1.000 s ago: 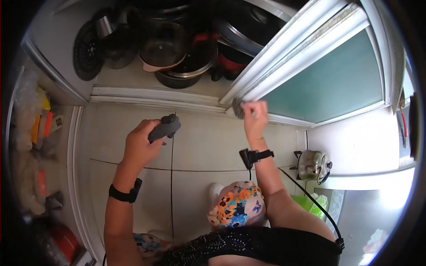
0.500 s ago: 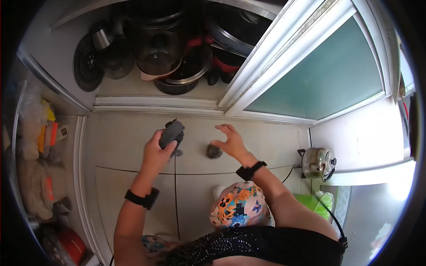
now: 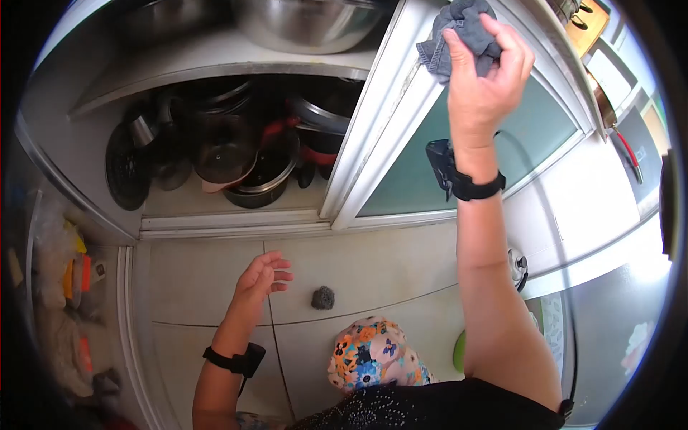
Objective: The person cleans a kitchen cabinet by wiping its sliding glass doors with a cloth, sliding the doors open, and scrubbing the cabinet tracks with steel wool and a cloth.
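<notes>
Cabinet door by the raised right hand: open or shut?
Open. The cabinet door is swung outward, exposing stacked pots on the shelf inside. The right hand presses a grey cloth against its frame.

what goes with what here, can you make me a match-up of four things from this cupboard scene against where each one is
Things:
1. grey cloth
2. steel scourer
3. steel bowl
4. pots and lids

Places:
a. on the lower cupboard shelf
b. on the tiled floor, beside the open left hand
c. on the upper shelf
d. in the raised right hand, against the cupboard door frame

Pairs: 1-d, 2-b, 3-c, 4-a
</notes>
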Demonstrator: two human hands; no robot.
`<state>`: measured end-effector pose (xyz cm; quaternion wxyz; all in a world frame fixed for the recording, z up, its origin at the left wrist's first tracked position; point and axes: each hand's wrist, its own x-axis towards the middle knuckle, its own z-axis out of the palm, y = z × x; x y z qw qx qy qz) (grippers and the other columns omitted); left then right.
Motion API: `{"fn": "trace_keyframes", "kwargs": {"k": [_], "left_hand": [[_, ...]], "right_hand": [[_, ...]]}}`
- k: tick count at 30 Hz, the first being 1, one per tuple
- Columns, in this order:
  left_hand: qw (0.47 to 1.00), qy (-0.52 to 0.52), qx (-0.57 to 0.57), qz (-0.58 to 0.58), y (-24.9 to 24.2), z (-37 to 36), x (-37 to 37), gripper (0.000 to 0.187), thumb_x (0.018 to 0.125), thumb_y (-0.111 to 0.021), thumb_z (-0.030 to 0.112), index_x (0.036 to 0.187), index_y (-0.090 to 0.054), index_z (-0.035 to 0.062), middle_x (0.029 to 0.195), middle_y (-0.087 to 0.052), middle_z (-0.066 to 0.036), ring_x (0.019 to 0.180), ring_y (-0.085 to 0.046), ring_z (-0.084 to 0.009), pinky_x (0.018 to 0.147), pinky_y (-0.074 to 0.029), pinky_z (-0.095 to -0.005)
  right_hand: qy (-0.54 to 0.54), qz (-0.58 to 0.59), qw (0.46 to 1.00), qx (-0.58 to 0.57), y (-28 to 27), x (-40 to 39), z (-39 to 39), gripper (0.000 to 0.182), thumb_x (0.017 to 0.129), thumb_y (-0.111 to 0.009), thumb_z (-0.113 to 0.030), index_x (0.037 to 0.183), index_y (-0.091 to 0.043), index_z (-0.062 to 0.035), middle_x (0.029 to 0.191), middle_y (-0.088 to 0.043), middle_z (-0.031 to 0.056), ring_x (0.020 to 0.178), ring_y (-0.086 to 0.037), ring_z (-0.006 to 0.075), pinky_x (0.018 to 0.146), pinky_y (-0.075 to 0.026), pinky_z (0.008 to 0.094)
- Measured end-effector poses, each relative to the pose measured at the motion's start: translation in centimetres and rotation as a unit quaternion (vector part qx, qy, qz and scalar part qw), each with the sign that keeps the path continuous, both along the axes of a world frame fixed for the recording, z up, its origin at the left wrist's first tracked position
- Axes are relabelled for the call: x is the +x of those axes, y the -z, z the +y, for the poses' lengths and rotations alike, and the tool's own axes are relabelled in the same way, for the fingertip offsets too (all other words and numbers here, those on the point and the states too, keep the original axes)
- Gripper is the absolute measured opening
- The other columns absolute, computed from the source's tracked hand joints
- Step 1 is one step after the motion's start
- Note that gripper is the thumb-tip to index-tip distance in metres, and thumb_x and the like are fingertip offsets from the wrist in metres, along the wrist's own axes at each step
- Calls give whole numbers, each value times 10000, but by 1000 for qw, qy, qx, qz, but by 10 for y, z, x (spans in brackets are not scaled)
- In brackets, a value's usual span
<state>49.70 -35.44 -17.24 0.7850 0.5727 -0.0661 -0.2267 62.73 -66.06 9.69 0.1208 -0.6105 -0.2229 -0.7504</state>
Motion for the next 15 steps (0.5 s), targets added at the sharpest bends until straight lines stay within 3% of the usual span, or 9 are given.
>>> {"fn": "trace_keyframes", "kwargs": {"k": [4,5,7,10,13,15], "left_hand": [[999,-43,8,4,-10,2,-2,472,1023,-458,426,1282,-521,37,1114,-632,-94,935,-639,-187,844,-504,-334],[999,-43,9,4,-12,3,-1,472,1023,-458,426,1282,-521,37,1114,-632,-94,935,-639,-187,844,-504,-334],[996,-81,24,-3,-13,7,1,448,1033,-446,404,1267,-528,32,1076,-641,-83,901,-637,-169,815,-509,-320],[996,-93,12,-10,-8,14,5,440,1035,-443,397,1266,-527,31,1076,-638,-81,884,-633,-157,797,-511,-307],[994,-110,20,6,-17,25,2,405,1022,-489,356,1246,-539,22,1072,-624,-94,884,-631,-167,795,-503,-300],[991,-123,52,-5,-26,31,-4,393,1023,-489,346,1239,-543,23,1065,-626,-92,875,-631,-166,786,-503,-297]], "right_hand": [[27,72,997,31,99,-7,-10,403,634,-834,-18,993,-672,-107,981,-590,119,922,-588,302,797,-508,392],[33,114,991,56,141,-14,-9,375,645,-745,34,979,-672,-119,984,-574,122,908,-584,309,785,-511,400],[25,240,969,55,237,-33,-5,391,626,-595,70,947,-670,-139,970,-527,126,872,-574,308,765,-515,392],[-22,456,890,-3,369,-53,11,296,623,-636,70,844,-665,-124,917,-521,83,838,-582,279,659,-513,386],[-25,522,853,5,377,-55,13,260,642,-650,61,829,-660,-119,884,-521,68,823,-587,272,642,-507,403],[-28,421,906,-28,313,-53,3,256,653,-637,79,833,-660,-103,898,-532,76,807,-595,276,640,-512,386]]}}
